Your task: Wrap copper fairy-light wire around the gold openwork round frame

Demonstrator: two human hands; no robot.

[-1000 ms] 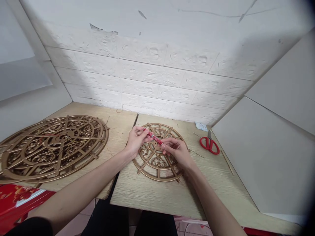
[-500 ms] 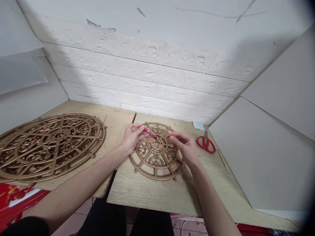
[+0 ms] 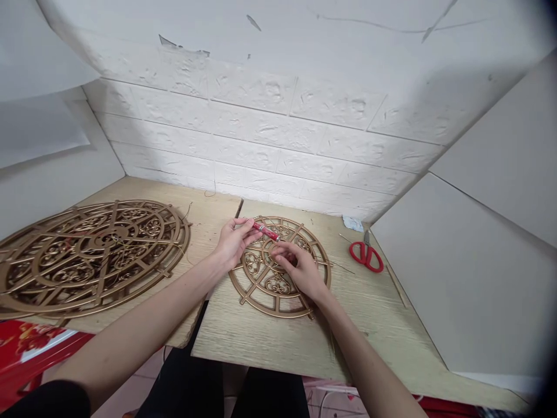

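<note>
My left hand (image 3: pixel 236 241) is closed on a slim red cylinder (image 3: pixel 268 233) with silvery bands, pinched between thumb and fingers. That cylinder tilts down to the right above a gold openwork disc (image 3: pixel 278 314), which lies flat on the table with scrollwork between its spokes. Fingers drawn together, my right hand (image 3: pixel 300 270) is over the disc's hub, just below the cylinder's lower end. What its fingertips hold, if anything, is too small to make out. A thin strand (image 3: pixel 343 267) stretches past the disc's right side.
Stacked larger gold openwork discs (image 3: pixel 167 270) fill the left of the table (image 3: pixel 261 342), with loose thin wire on top. Red-handled scissors (image 3: pixel 366 255) lie at the right, near a crumpled bluish scrap (image 3: pixel 352 223) and a thin stick (image 3: pixel 397 285). A white brick-patterned wall (image 3: pixel 248 151) stands behind.
My right hand has moved left and slightly down, from the disc's right side to over its hub. The left hand still holds the red cylinder in nearly the same place.
</note>
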